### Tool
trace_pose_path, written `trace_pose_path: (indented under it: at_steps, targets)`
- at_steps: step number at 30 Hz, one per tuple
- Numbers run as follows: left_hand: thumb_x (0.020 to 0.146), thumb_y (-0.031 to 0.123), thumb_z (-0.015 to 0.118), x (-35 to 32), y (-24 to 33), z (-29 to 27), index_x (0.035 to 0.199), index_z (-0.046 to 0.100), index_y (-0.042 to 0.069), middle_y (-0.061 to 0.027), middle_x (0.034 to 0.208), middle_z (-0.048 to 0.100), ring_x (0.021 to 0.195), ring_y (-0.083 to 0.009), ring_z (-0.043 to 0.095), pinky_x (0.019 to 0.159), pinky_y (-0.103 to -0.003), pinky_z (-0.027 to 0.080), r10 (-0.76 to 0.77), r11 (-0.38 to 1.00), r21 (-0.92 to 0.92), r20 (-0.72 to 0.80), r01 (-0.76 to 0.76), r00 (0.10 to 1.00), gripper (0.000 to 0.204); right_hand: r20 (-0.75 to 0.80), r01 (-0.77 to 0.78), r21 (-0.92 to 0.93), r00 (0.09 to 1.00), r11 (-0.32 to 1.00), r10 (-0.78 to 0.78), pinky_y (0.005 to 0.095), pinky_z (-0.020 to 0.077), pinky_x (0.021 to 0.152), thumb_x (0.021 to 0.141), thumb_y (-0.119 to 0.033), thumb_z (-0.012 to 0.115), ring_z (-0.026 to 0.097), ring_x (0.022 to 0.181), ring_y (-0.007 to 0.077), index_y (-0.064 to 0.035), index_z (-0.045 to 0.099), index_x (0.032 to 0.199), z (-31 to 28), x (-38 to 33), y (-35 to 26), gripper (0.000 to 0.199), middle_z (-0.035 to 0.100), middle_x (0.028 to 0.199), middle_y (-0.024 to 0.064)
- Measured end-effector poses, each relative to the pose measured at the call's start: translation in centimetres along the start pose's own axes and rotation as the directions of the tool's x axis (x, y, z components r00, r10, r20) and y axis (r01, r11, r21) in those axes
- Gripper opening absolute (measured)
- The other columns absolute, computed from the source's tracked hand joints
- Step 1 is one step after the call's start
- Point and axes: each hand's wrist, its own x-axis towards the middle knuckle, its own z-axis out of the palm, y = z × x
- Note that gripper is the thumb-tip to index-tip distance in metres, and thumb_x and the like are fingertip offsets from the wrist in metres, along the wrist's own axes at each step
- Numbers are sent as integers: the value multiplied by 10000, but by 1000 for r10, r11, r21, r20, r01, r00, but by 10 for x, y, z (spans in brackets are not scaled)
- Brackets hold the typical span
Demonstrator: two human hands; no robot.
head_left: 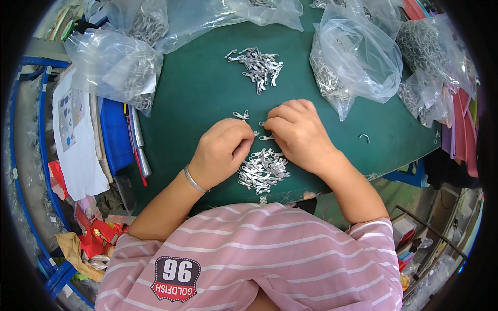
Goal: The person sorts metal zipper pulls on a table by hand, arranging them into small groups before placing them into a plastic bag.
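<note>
Both hands are close together over the green table (202, 78). My left hand (220, 147) is closed in a pinch, with the end of a small silver metal zipper pull showing at its fingertips. Curled inward opposite it, my right hand (298, 132) has a small silver piece at its fingertips; the fingers partly hide it. Another zipper pull (266, 137) lies under the right thumb. Just beyond the left hand are a few loose zipper pulls (241, 115). A pile of zipper pulls (263, 170) sits near the table's front edge, and a second pile (259, 69) lies farther away.
Clear plastic bags of metal parts stand at the far left (116, 65) and far right (358, 57). A curved metal piece (364, 138) lies at right. Left of the table are a blue tray (115, 132), a red pen (140, 167) and white paper (78, 140).
</note>
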Motion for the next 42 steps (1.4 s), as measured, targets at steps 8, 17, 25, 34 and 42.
trace_pose_path:
  at_steps: [8,17,25,34,42]
  targets:
    - [765,-55,766,-3,-1,-8,926,702,30,-97,987,692,883,-281,649,782,-367,524,24,1000,10,100,-25,995,193,-30,-5,105,1000,994,8,398,461,807,735,2,715,628,907,259,-77,671,890,-9,-15,-5,180,675,942,33]
    - [765,-1,796,-2,6,-8,926,704,43,-82,913,630,811,-279,604,738,-381,490,-55,993,105,86,45,995,190,10,-10,94,1000,995,9,400,454,812,751,-11,732,630,899,264,-80,680,903,-12,-20,-8,175,674,949,45]
    - [767,-9,779,0,3,2,888,713,51,-74,878,606,804,-276,601,734,-387,484,-3,992,128,100,-10,995,151,-160,-232,125,955,965,250,419,498,769,767,27,737,634,869,318,-39,656,895,-17,-24,6,165,673,931,97]
    - [771,-4,775,-5,0,2,891,714,51,-76,879,609,806,-276,601,736,-387,479,7,993,119,73,-16,997,146,-55,-293,78,953,953,297,424,529,745,786,33,708,630,849,321,-25,667,909,-12,-18,0,142,643,911,113]
    - [766,-1,779,-4,0,1,886,717,55,-73,874,615,802,-269,602,722,-378,477,-15,994,111,82,6,996,146,60,-256,-74,963,964,261,437,538,741,778,4,694,634,847,333,-29,668,909,-25,-11,-3,137,596,874,120]
